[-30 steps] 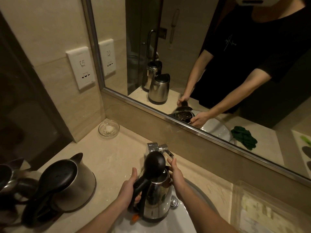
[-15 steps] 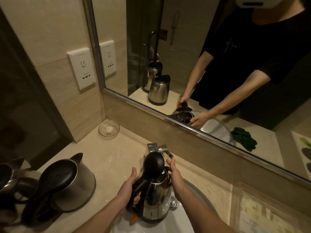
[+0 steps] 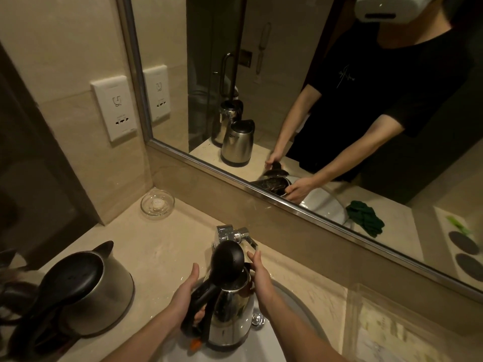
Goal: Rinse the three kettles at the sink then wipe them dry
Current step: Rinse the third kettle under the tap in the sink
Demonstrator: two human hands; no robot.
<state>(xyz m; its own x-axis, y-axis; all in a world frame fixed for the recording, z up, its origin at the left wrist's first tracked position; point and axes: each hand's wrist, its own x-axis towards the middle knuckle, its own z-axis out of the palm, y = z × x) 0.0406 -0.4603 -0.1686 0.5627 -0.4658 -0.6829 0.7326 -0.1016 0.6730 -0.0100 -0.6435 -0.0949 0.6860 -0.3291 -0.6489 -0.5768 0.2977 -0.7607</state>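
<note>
A steel kettle (image 3: pixel 230 317) with its black lid raised stands upright in the white sink (image 3: pixel 264 346), just under the chrome tap (image 3: pixel 231 233). My left hand (image 3: pixel 184 296) grips its black handle. My right hand (image 3: pixel 260 276) is pressed against the kettle's right side near the rim. A second steel kettle (image 3: pixel 104 288) with a black lid and handle rests on the counter at the left. Part of a third kettle (image 3: pixel 6 259) shows at the far left edge.
A glass dish (image 3: pixel 157 204) sits in the counter's back corner below a wall socket (image 3: pixel 114 111). The mirror (image 3: pixel 287 100) runs along the back and reflects a green cloth (image 3: pixel 366 220). A clear tray (image 3: pixel 397 333) lies right of the sink.
</note>
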